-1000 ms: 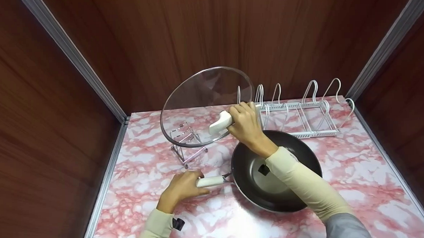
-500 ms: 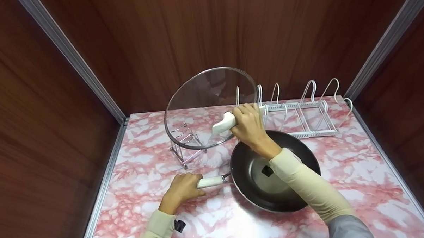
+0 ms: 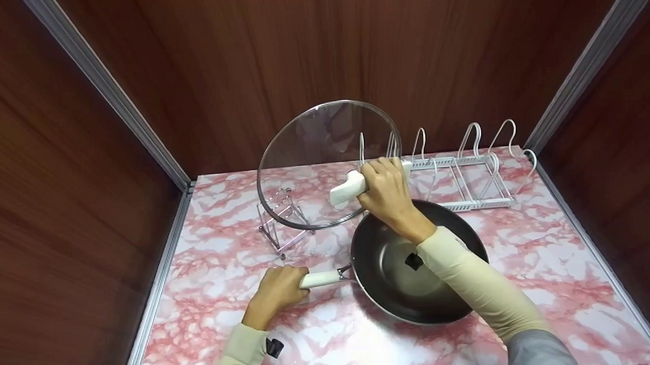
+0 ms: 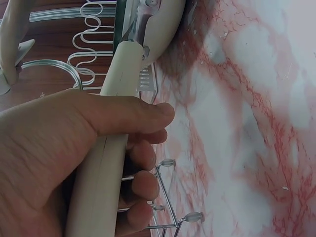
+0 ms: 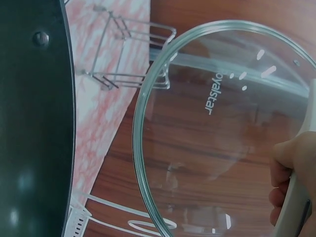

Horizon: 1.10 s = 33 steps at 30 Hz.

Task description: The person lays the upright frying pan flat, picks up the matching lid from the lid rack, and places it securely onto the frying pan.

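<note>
My left hand (image 3: 283,287) grips the cream handle (image 3: 320,279) of a dark wok-like pan (image 3: 410,298), thumb over the top and fingers curled beneath in the left wrist view. The pan stands on the table, its inside facing up. Above and behind it, my right hand (image 3: 386,190) holds a clear glass lid (image 5: 217,148) by its white handle (image 3: 348,188). Tilted steeply, the lid is held up off the table, and its far side shows through the glass. My right forearm crosses over the pan and hides part of its inside.
A small chrome wire rack (image 3: 286,227) stands behind the left hand, partly seen through the lid. At the back right lies a white rack (image 3: 480,204) with several upright wire loops. Brown wood-look panels (image 3: 299,54) enclose the marbled pink table (image 3: 210,311) at the back and sides.
The right hand and lid have shifted slightly to the right. The left fingers have closed round the pan handle, where the thumb stood apart before. The pan has barely moved.
</note>
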Each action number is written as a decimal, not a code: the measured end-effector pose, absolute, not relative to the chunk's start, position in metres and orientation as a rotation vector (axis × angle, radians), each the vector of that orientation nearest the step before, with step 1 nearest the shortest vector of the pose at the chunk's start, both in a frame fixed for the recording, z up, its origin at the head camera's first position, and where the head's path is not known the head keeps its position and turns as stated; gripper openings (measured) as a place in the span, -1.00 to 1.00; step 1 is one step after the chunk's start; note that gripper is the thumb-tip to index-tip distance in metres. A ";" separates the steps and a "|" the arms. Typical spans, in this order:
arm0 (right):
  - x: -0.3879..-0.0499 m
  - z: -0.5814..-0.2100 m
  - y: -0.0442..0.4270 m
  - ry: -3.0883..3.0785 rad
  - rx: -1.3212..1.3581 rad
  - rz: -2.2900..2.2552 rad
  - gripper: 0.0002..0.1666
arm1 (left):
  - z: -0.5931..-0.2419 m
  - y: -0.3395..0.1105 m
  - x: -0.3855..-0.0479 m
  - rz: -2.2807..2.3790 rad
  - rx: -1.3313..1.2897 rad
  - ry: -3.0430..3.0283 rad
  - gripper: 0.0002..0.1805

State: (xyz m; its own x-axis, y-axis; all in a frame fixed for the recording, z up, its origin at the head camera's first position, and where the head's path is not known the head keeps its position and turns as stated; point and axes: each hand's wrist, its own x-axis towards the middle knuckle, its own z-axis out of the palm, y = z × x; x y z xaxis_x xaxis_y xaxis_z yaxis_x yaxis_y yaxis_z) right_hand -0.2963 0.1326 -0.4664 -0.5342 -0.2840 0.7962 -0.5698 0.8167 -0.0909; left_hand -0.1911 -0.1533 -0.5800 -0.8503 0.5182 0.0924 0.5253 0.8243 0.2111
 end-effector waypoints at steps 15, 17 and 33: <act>-0.294 -0.470 0.143 -2.184 0.615 0.415 -0.80 | -0.582 -0.154 -0.190 -0.363 -0.848 -2.962 -0.75; -0.294 -0.471 0.144 -2.188 0.614 0.410 -0.80 | -0.581 -0.154 -0.190 -0.367 -0.847 -2.966 -0.75; -0.291 -0.472 0.158 -2.222 0.600 0.377 -0.79 | -0.582 -0.153 -0.190 -0.366 -0.821 -2.967 -0.76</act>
State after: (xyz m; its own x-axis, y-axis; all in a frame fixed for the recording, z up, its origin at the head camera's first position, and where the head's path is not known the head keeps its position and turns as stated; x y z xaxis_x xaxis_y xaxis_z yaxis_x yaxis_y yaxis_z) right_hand -0.2912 0.1579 -0.4723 -0.5783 -0.2971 0.7598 -0.5311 0.8441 -0.0742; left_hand -0.1898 -0.1534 -0.5821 -0.8591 0.5015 0.1022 0.5113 0.8320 0.2151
